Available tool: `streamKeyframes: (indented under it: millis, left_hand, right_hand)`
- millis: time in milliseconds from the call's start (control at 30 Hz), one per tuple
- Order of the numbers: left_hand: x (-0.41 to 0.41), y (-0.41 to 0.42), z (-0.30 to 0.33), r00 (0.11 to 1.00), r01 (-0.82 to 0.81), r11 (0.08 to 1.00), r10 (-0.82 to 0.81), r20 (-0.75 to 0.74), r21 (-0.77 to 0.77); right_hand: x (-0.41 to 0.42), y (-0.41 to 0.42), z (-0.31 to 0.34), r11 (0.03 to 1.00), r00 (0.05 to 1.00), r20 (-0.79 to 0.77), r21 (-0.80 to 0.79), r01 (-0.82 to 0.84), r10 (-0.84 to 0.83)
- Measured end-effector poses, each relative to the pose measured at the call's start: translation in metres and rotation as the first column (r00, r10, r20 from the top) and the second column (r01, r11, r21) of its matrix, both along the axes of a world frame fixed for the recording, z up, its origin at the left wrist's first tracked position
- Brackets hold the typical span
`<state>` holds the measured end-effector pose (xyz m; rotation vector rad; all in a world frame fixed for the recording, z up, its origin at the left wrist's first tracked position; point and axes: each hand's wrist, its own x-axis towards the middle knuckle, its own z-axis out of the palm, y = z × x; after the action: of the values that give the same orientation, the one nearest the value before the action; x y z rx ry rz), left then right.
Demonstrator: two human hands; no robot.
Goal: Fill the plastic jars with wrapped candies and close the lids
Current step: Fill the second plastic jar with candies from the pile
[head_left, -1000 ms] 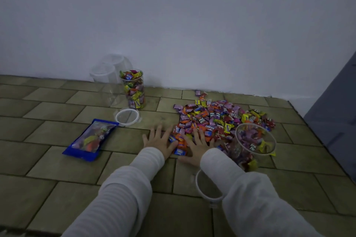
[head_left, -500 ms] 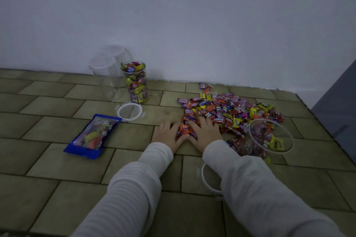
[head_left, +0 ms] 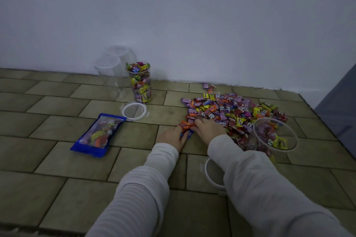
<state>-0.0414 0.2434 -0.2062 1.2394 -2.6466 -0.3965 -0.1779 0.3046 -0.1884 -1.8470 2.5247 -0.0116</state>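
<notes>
A heap of wrapped candies (head_left: 233, 110) lies on the tiled floor at centre right. My left hand (head_left: 170, 137) and my right hand (head_left: 209, 130) rest side by side at the heap's near left edge, cupped around a small bunch of candies (head_left: 186, 128) between them. A clear plastic jar (head_left: 274, 135), partly filled, stands open just right of my right arm. A full jar (head_left: 140, 81) stands open near the wall, with two empty jars (head_left: 110, 75) to its left. One white lid (head_left: 133, 111) lies before the full jar; another lid (head_left: 212, 174) lies under my right forearm.
A blue candy bag (head_left: 97, 135) lies flat on the floor to the left of my hands. A white wall (head_left: 173, 15) runs along the back. A dark grey surface (head_left: 342, 117) rises at the right edge.
Both hands have drawn together, from spread flat on the heap's edge to cupped around a few candies. The camera view has shifted, so everything sits a little further right in the frame.
</notes>
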Motion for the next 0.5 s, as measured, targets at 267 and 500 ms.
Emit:
streamKeyframes:
  millis: [267,500]
  left_hand:
    - [0.013,0.006,0.0,0.95,-0.076,0.993,0.101,-0.295,0.094]
    - [0.015,0.015,0.008,0.837,-0.222,0.938,0.324,-0.442,0.267]
  right_hand:
    - [0.012,0.014,0.016,0.924,0.965,0.251,-0.347,0.16,-0.073]
    - [0.026,0.032,0.034,0.762,0.765,0.633,-0.434,0.48,-0.121]
